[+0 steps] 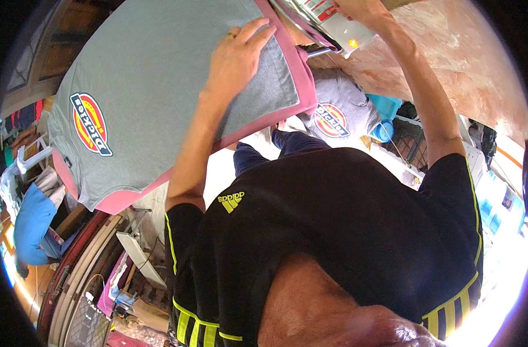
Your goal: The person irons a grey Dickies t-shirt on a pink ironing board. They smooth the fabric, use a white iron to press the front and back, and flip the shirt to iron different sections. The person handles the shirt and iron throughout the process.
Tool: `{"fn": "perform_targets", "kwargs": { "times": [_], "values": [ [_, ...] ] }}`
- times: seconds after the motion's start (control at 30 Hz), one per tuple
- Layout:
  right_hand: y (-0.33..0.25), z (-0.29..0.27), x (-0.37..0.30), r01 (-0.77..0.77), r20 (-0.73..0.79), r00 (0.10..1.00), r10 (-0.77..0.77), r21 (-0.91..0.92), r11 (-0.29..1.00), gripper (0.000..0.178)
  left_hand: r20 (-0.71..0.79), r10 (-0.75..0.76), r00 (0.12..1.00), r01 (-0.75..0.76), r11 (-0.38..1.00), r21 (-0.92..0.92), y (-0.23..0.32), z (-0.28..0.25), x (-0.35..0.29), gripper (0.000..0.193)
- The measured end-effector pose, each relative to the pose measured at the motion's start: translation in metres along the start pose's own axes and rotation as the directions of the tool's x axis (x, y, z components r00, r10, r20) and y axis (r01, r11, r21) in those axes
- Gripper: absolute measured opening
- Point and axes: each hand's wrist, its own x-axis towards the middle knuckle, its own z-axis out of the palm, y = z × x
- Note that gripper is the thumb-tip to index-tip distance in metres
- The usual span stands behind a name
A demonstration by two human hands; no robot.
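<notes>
A grey T-shirt (154,75) with a printed red, yellow and dark-blue emblem lies spread over a pink-covered ironing board (305,95). My left hand (238,58) rests on the shirt near the board's right end, fingers stretched out, a ring on one of them. To the right, at the top edge, a white clothes iron (333,33) with a shiny metal soleplate and a lit orange lamp is tipped up beside the board. My right hand (362,10) is closed around its upper part; the picture's edge cuts off some of the fingers.
Another grey shirt (339,107) with a similar emblem hangs or lies lower, past the board's end. Blue containers (383,130) stand near the wall (449,52). At left are blue cloth (35,214), a white frame and stacked long boards (73,277).
</notes>
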Motion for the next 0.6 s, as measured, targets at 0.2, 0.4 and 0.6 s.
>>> {"fn": "perform_targets", "kwargs": {
  "times": [0.2,0.4,0.6],
  "values": [
    [0.022,-0.008,-0.010,-0.426,0.183,0.903,0.389,0.250,0.870,0.035,0.109,0.067,0.992,-0.071,0.997,0.036,-0.018,0.012,0.028,0.035],
    [0.020,0.013,-0.012,-0.371,0.060,0.927,0.370,0.287,0.883,0.031,0.042,0.083,0.996,-0.077,0.990,-0.122,-0.017,-0.007,0.033,0.013],
    [-0.018,0.019,-0.013,0.151,-0.373,0.863,-0.342,-0.456,0.877,0.036,-0.074,0.004,0.997,-0.019,0.978,-0.207,-0.009,-0.036,0.029,0.010]
  ]
}}
